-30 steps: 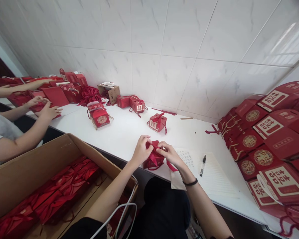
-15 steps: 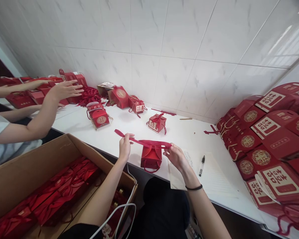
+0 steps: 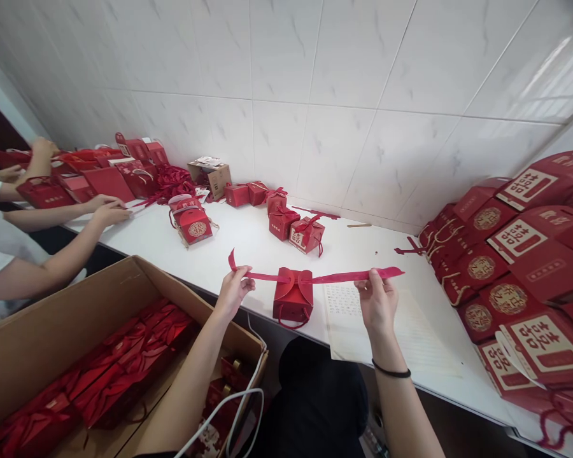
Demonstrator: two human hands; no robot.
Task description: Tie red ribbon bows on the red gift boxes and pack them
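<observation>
A small red gift box (image 3: 293, 298) stands at the near edge of the white table (image 3: 248, 245). A red ribbon (image 3: 344, 277) runs through its top and stretches out level to both sides. My left hand (image 3: 234, 289) pinches the ribbon's left end, left of the box. My right hand (image 3: 376, 302) pinches the right part of the ribbon, right of the box, over a sheet of paper (image 3: 401, 334). Both hands are closed on the ribbon and pull it taut.
Three tied red boxes (image 3: 293, 226) sit behind. Stacked red gift boxes (image 3: 516, 267) fill the right side. An open cardboard carton (image 3: 81, 346) of red boxes stands at my left. Other people's arms (image 3: 52, 254) work at the far left among red bags (image 3: 100, 172).
My hands moved apart from the box top, drawing the ribbon out straight. My right hand shifted right and covers the pen. More tied boxes appeared behind. The co-worker's raised arm came down.
</observation>
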